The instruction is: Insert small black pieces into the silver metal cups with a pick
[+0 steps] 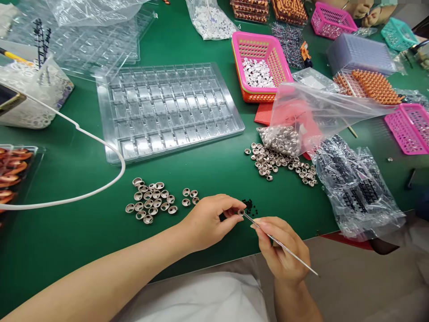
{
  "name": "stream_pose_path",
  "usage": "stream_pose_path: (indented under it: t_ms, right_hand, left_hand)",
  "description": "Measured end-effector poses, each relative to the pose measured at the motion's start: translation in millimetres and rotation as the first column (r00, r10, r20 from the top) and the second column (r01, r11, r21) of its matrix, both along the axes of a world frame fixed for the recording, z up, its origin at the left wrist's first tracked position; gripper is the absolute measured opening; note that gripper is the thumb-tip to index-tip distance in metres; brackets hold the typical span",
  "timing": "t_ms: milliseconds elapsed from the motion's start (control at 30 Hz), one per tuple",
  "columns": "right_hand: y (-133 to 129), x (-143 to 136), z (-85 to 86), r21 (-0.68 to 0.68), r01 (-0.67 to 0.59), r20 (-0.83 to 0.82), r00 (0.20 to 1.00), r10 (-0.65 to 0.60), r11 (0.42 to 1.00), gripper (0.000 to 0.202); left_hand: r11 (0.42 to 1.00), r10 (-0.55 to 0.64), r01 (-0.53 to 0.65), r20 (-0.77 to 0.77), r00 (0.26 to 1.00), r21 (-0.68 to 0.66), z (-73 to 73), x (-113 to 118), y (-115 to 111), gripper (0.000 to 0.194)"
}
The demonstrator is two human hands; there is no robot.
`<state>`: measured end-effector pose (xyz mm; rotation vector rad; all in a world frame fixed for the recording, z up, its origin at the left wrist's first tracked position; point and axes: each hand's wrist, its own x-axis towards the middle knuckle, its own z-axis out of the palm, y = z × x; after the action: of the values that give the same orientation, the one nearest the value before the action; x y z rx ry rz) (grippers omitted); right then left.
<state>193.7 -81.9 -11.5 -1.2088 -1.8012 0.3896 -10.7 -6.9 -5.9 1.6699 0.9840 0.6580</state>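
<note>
Near the table's front edge, my left hand (214, 219) pinches a small silver metal cup (241, 212) between thumb and fingertips. My right hand (284, 250) holds a thin metal rod (291, 252) like a pen, and its tip meets the cup. Tiny black pieces (250, 207) lie on the green table just beyond the fingertips. To the left of my left hand is a group of silver cups (148, 204), with a few more (186, 192) close to the wrist. Another pile of small silver cups (268, 161) lies beyond my right hand.
A clear compartment tray (170, 105) lies behind the cups. A white cable (90, 192) curves at left. Pink basket (261, 89) of white discs, open bag (284, 138) of metal cups and bagged black parts (358, 192) stand or lie right. Another person's hands (372, 15) show top right.
</note>
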Motion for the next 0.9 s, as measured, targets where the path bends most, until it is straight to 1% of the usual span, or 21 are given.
stream_pose_path:
  t_ms: [300,433,567,700,900]
  right_hand:
    - [-0.5,1.0,-0.6,0.027,-0.021,0.026,0.999,0.02,0.999,0.048]
    - [0.9,-0.6,0.7,0.039,-0.038,0.058,0.998,0.036,0.999,0.048]
    - [1.7,-1.8,1.0,0.051,-0.04,0.036,0.999,0.038,0.998,0.044]
    - [1.2,-0.7,0.2,0.063,-0.066,0.025,0.998,0.065,0.996,0.047]
    - [-0.5,-0.1,-0.4,0.064,-0.062,0.032,0.998,0.06,0.996,0.048]
  left_hand:
    - [1.0,0.0,0.0,0.001,1.0,0.025,1.0,-0.2,0.2,0.015]
    - [0.999,-0.001,0.001,-0.002,1.0,0.032,-1.3,-0.2,0.3,0.014]
    - [0.999,0.009,-0.009,0.01,1.0,0.046,-4.5,-0.2,-0.7,0.015]
    - [1.0,0.014,-0.014,0.013,1.0,0.028,-4.9,0.1,-1.1,0.015]
    - [1.0,0.018,-0.018,0.02,1.0,0.003,-3.9,0.4,-0.2,0.017]
